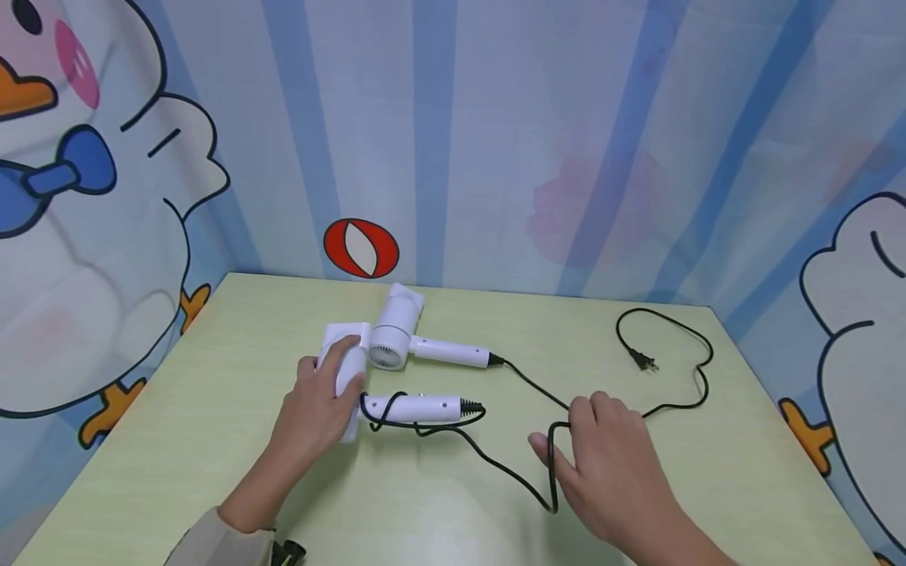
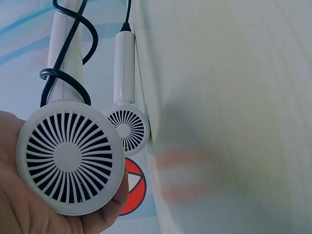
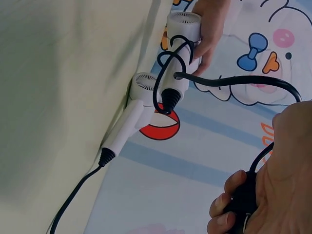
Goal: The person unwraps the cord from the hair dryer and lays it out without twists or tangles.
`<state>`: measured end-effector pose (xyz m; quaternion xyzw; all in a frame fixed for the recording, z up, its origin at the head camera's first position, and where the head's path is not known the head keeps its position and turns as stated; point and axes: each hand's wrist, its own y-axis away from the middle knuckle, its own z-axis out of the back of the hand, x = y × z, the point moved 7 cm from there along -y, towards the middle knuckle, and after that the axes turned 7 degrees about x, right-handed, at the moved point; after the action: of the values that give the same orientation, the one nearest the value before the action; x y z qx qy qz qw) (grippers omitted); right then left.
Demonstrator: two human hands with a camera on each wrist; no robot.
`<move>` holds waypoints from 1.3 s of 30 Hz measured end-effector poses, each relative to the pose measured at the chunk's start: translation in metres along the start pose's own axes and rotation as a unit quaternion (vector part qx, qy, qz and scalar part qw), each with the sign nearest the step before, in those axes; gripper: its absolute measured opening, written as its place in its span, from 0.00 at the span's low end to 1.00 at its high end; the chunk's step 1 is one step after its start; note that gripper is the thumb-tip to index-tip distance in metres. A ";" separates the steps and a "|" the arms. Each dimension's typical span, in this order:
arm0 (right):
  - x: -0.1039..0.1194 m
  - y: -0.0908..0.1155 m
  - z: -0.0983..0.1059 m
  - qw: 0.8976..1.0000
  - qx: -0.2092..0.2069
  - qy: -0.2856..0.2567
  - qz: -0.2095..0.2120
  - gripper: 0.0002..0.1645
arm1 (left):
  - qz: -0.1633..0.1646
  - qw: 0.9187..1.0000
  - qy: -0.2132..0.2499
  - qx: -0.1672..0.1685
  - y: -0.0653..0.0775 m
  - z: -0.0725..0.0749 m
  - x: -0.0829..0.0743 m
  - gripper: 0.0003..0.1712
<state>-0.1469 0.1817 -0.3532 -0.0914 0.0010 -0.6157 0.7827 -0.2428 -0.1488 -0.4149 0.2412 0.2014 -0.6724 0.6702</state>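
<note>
My left hand grips the body of a white hair dryer above the table, its fingers curled round the barrel. In the left wrist view, the dryer's round slotted intake grille faces the camera. The black cord is coiled loosely round the handle and runs over to my right hand. There my curled fingers hold the cord's black plug, seen in the right wrist view; the head view hides it. A second white hair dryer lies just behind the held one.
From the second dryer, a black cord passes behind my right hand and loops at the table's back right, ending in a plug. A patterned curtain hangs along the far edge of the pale table.
</note>
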 end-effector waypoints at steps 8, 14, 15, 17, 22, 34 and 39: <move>0.003 0.002 -0.017 1.000 0.012 0.014 0.015 0.32 | 0.002 1.000 0.008 -0.007 0.000 0.002 -0.001 0.33; 0.003 -0.001 -0.027 1.000 0.009 0.021 0.018 0.34 | 0.002 1.000 0.014 -0.005 0.000 0.003 -0.001 0.33; 0.003 -0.001 -0.029 1.000 0.009 0.022 0.019 0.34 | 0.002 1.000 0.015 -0.004 0.001 0.003 -0.001 0.33; 0.002 -0.002 -0.032 0.999 0.008 0.025 0.018 0.35 | 0.001 1.000 0.015 -0.004 0.001 0.003 -0.001 0.33; 0.000 -0.003 -0.040 0.999 0.007 0.028 0.019 0.35 | 0.001 1.000 0.017 -0.003 0.001 0.003 -0.001 0.33; -0.012 -0.015 -0.059 0.999 0.033 0.041 -0.002 0.37 | 0.001 1.000 0.020 -0.003 0.001 0.005 -0.002 0.32; -0.022 -0.023 -0.064 0.999 0.026 0.045 -0.013 0.39 | 0.002 1.000 0.021 -0.002 0.002 0.007 -0.003 0.32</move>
<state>-0.1818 0.1882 -0.4152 -0.0432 0.0191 -0.6288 0.7761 -0.2411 -0.1504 -0.4072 0.2541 0.2161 -0.6653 0.6679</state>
